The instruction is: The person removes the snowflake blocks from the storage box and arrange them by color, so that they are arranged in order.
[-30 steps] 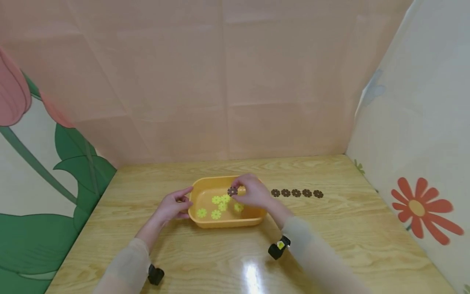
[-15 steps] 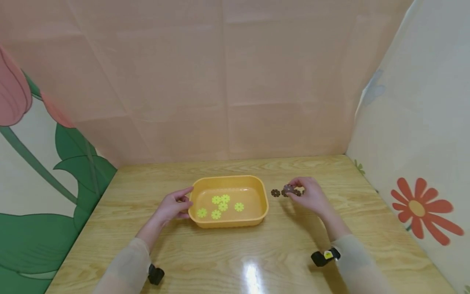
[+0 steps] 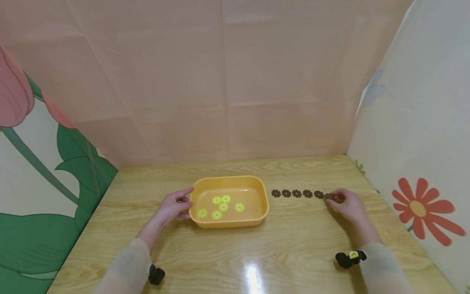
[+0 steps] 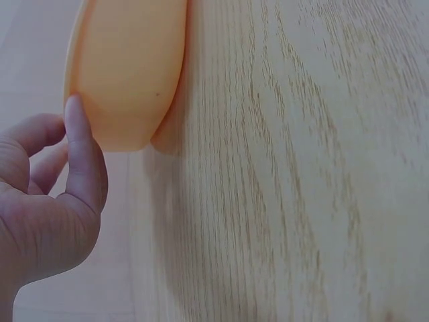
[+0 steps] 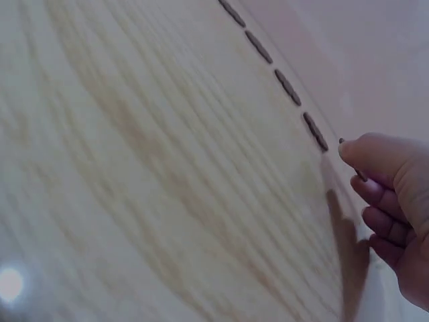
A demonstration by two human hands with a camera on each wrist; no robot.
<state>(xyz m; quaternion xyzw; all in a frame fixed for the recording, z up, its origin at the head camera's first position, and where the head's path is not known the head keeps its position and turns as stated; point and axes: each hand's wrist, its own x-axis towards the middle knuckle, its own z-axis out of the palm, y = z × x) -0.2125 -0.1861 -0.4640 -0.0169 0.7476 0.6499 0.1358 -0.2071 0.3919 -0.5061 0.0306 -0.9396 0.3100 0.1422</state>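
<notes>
An orange-yellow plastic tub [image 3: 251, 200] stands on the table with several lime-yellow flower-shaped pieces [image 3: 223, 207] in it. My left hand [image 3: 175, 208] holds the tub's left end, thumb and fingers at the rim; the left wrist view shows the thumb against the outer wall [image 4: 127, 80]. Out to the right, my right hand [image 3: 351, 207] pinches a brown flower-shaped piece [image 3: 329, 196] between thumb and finger. In the right wrist view that piece shows only as a thin edge, a little above the table. It is at the right end of a row of brown flower-shaped pieces [image 3: 296, 193].
The wood-grain table [image 3: 227, 253] meets a pink-covered wall [image 3: 227, 81] behind the tub. A printed wall with a red flower [image 3: 422, 208] rises on the right, and one with green leaves [image 3: 77, 163] on the left. Dark wrist cameras sit on both sleeves.
My right hand has carried a brown flower-shaped piece out of the tub, rightward over the row, to the row's right end. The left hand has stayed on the tub.
</notes>
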